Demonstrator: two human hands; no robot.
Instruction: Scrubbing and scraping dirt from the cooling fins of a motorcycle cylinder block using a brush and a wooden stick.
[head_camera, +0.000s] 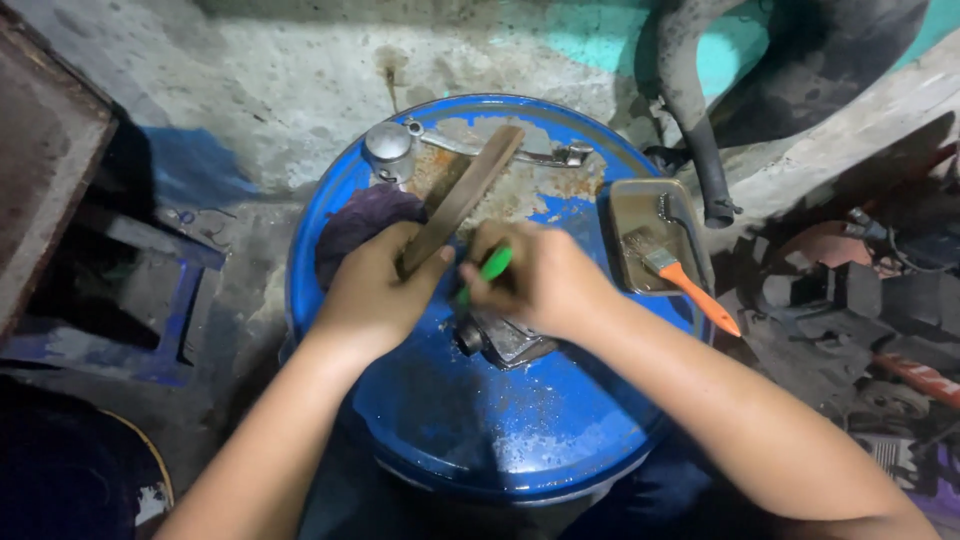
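Note:
My left hand (375, 285) grips the near end of a long flat brown bar (465, 195) that slants up to the right over the top of a blue drum (500, 430). My right hand (535, 275) is closed on a green-handled tool (487, 268), its tip next to the bar's lower end. Below my hands a small dark metal part (500, 340) lies on the drum top. A purple rag (365, 220) sits under my left hand.
A metal tray (640, 205) holding an orange-handled paintbrush (680, 275) rests on the drum's right side. A metal lever with a round cap (392, 148) lies at the far edge. A dark exhaust pipe (700, 130) and engine parts (860, 300) are at right.

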